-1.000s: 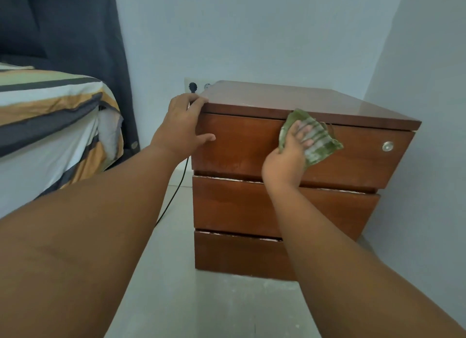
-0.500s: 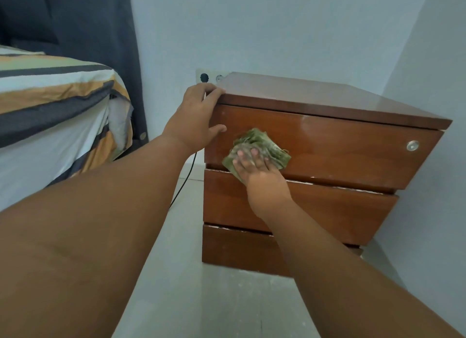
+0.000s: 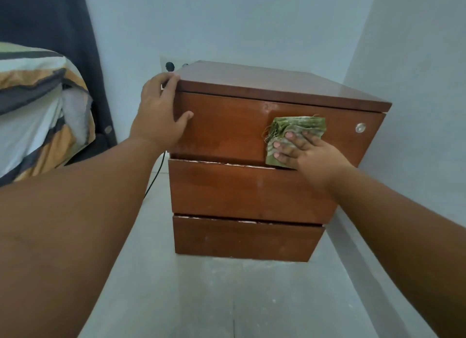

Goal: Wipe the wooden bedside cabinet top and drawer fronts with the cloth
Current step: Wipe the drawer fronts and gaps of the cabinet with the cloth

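We judge the cloth (image 3: 295, 133) soft, light and limp, so it handles best pinned flat under spread fingers, not pinched at its frayed edge, where loose threads hang. It looks like a folded green rag with pale stripes. Our right hand (image 3: 309, 152) lies open and flat, fingers together, pressing it against the top drawer front (image 3: 222, 126), right of centre and near the round metal lock (image 3: 360, 127). Our left hand (image 3: 160, 113) wraps the cabinet's (image 3: 252, 189) front left corner, fingers curled over the top edge, thumb on the drawer face, steadying it. The glossy reddish-brown wood looks slick; two lower drawer fronts sit beneath
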